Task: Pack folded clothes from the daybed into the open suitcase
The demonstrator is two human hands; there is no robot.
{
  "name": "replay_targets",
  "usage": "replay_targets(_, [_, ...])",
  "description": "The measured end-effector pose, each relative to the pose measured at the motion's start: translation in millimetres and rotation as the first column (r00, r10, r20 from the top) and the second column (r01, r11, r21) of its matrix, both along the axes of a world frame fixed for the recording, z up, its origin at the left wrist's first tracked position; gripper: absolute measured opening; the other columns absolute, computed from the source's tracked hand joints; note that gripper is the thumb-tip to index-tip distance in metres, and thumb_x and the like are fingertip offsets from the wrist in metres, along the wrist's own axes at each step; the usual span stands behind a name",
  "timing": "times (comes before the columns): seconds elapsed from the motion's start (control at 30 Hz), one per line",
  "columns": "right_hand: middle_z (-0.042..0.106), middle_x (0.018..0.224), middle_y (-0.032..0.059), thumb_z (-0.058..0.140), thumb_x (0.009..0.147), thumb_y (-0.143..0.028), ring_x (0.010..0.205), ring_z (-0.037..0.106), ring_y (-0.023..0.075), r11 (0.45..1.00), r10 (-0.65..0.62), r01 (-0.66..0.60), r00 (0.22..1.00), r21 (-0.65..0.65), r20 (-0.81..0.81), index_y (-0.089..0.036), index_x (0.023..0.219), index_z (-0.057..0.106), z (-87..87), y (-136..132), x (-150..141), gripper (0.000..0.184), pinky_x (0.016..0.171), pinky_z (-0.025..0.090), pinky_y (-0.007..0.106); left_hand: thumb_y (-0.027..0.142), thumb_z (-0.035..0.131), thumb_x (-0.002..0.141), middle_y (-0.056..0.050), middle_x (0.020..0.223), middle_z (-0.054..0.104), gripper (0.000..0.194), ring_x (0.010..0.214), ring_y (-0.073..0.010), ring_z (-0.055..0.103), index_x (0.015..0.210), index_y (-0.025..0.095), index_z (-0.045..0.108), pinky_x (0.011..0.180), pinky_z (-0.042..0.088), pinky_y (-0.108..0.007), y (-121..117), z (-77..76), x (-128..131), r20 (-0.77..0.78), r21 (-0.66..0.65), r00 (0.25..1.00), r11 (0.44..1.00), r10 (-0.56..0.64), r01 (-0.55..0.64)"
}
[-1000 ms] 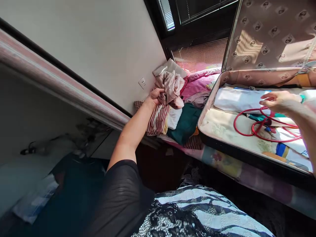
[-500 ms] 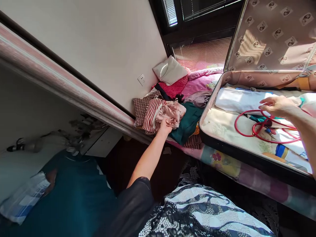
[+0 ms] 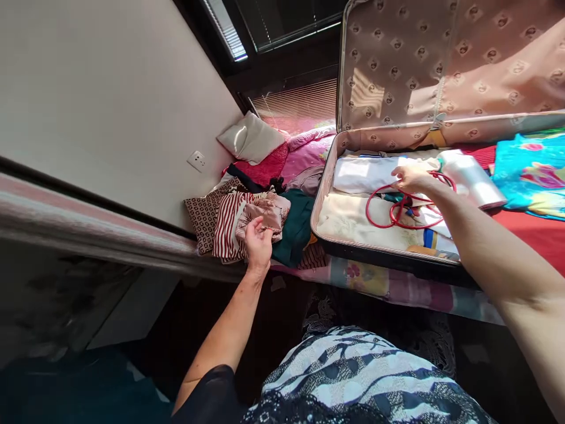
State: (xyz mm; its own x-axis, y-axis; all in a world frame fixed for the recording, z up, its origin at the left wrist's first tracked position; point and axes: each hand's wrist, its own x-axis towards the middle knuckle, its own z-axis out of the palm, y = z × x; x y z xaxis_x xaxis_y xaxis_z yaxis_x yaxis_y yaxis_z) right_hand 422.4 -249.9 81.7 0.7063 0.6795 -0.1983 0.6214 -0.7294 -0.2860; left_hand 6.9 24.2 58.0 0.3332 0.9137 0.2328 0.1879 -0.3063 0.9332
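Note:
My left hand (image 3: 258, 244) is lifted with its fingers loosely curled and apart, holding nothing, just in front of a folded pink satiny garment (image 3: 267, 215). That garment lies on a red-and-white striped garment (image 3: 227, 227), beside a dark green cloth (image 3: 295, 221). Over the open suitcase (image 3: 320, 221), my right hand (image 3: 412, 178) pinches a looped red cord (image 3: 369, 219). Its loops hang over the packed clothes, and part of the cord is hidden behind my hand and wrist. Under it are a folded white cloth (image 3: 359, 175) and a cream cloth (image 3: 346, 215).
The suitcase lid (image 3: 397, 70) stands raised at the back. To the right lie a clear plastic roll (image 3: 474, 176) and a bright blue floral cloth (image 3: 529, 176). A brown patterned cushion (image 3: 200, 224) and a pale cushion (image 3: 251, 138) sit by the wall, below a socket (image 3: 196, 161).
My left hand has let go of the pink garment and drawn back slightly, fingers parting. The view has swung right, showing more of the suitcase. My right hand keeps the red cord.

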Motion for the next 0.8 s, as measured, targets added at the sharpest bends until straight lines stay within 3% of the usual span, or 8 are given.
replay_targets(0.07, [0.075, 0.14, 0.0235, 0.075, 0.098, -0.022, 0.117, 0.07, 0.0261, 0.998, 0.017, -0.018, 1.0, -0.054, -0.026, -0.004, 0.15, 0.069, 0.8, -1, -2, 0.055, 0.098, 0.05, 0.031, 0.021, 0.068, 0.087, -0.014, 0.137, 0.07, 0.029, 0.132, -0.0281, 0.07, 0.116, 0.022, 0.072, 0.108, 0.064, -0.041, -14, 13.9, 20, -0.085, 0.149, 0.971, 0.961, -0.222, 0.233])
replay_targets(0.17, [0.071, 0.146, 0.0239, 0.079, 0.096, -0.024, 0.121, 0.067, 0.0268, 0.996, 0.023, -0.027, 0.999, -0.088, -0.043, -0.004, 0.154, 0.066, 0.7, -5, -3, 0.062, 0.101, 0.05, 0.032, 0.023, 0.066, 0.093, -0.012, 0.134, 0.073, 0.022, 0.131, -0.0278, 0.071, 0.112, 0.022, 0.076, 0.107, 0.065, -0.042, -39, 31.5, 55, -0.296, 0.276, 0.822, 0.781, -0.486, 0.561])
replay_targets(0.3, [0.07, 0.149, 0.0213, 0.084, 0.093, -0.031, 0.125, 0.067, 0.0296, 0.997, 0.018, -0.023, 0.998, -0.08, -0.055, -0.009, 0.151, 0.069, 0.2, -6, -5, 0.063, 0.105, 0.052, 0.035, 0.021, 0.068, 0.097, -0.01, 0.132, 0.076, 0.021, 0.129, -0.0266, 0.073, 0.115, 0.022, 0.078, 0.117, 0.06, -0.044, -66, 35.2, 96, -0.507, 0.313, 0.579, 0.489, -0.639, 0.814])
replay_targets(0.37, [0.072, 0.147, 0.0185, 0.087, 0.09, -0.036, 0.124, 0.069, 0.0312, 0.997, 0.021, -0.026, 0.997, -0.068, -0.072, -0.013, 0.145, 0.073, 1.3, -7, -5, 0.061, 0.104, 0.055, 0.035, 0.022, 0.069, 0.098, -0.011, 0.126, 0.077, 0.018, 0.123, -0.0265, 0.076, 0.112, 0.022, 0.079, 0.115, 0.061, -0.043, -72, 29.0, 109, -0.572, 0.29, 0.506, 0.417, -0.646, 0.861])
replay_targets(0.5, [0.074, 0.143, 0.0148, 0.092, 0.083, -0.048, 0.126, 0.07, 0.0353, 0.994, -0.102, 0.104, 0.992, 0.032, -0.071, -0.02, 0.143, 0.075, 10.1, -15, 7, 0.068, 0.105, 0.058, 0.039, 0.025, 0.07, 0.099, -0.011, 0.121, 0.078, 0.017, 0.119, -0.0276, 0.077, 0.112, 0.021, 0.08, 0.111, 0.062, -0.043, -76, 16.4, 121, -0.647, 0.253, 0.471, 0.413, -0.6, 0.875])
replay_targets(0.63, [0.078, 0.127, 0.0214, 0.074, 0.099, -0.052, 0.115, 0.074, 0.0369, 0.949, -0.309, 0.311, 0.95, 0.048, -0.045, -0.012, 0.133, 0.078, 26.1, -35, 23, 0.053, 0.096, 0.06, 0.043, 0.024, 0.07, 0.099, -0.01, 0.121, 0.078, 0.018, 0.114, -0.0259, 0.078, 0.114, 0.021, 0.08, 0.109, 0.063, -0.04, -81, 15.4, 122, -0.675, 0.244, 0.5, 0.475, -0.543, 0.845])
replay_targets(0.7, [0.08, 0.109, 0.0174, 0.078, 0.096, -0.042, 0.103, 0.076, 0.0323, 0.963, -0.271, 0.27, 0.957, -0.023, -0.102, -0.011, 0.114, 0.083, 31.2, -43, 26, 0.036, 0.09, 0.06, 0.039, 0.023, 0.072, 0.098, -0.009, 0.12, 0.078, 0.018, 0.11, -0.0255, 0.078, 0.114, 0.021, 0.081, 0.107, 0.064, -0.039, -85, 16.9, 123, -0.69, 0.243, 0.517, 0.51, -0.508, 0.825])
replay_targets(0.8, [0.079, 0.094, 0.0059, 0.096, 0.076, -0.026, 0.096, 0.076, 0.0262, 0.994, -0.07, 0.055, 0.985, -0.097, -0.158, -0.017, 0.095, 0.083, 28.0, -47, 16, 0.024, 0.088, 0.061, 0.034, 0.024, 0.073, 0.098, -0.009, 0.122, 0.078, 0.019, 0.109, -0.0261, 0.079, 0.115, 0.022, 0.082, 0.105, 0.063, -0.039, -92, 17.7, 125, -0.699, 0.244, 0.539, 0.552, -0.469, 0.797])
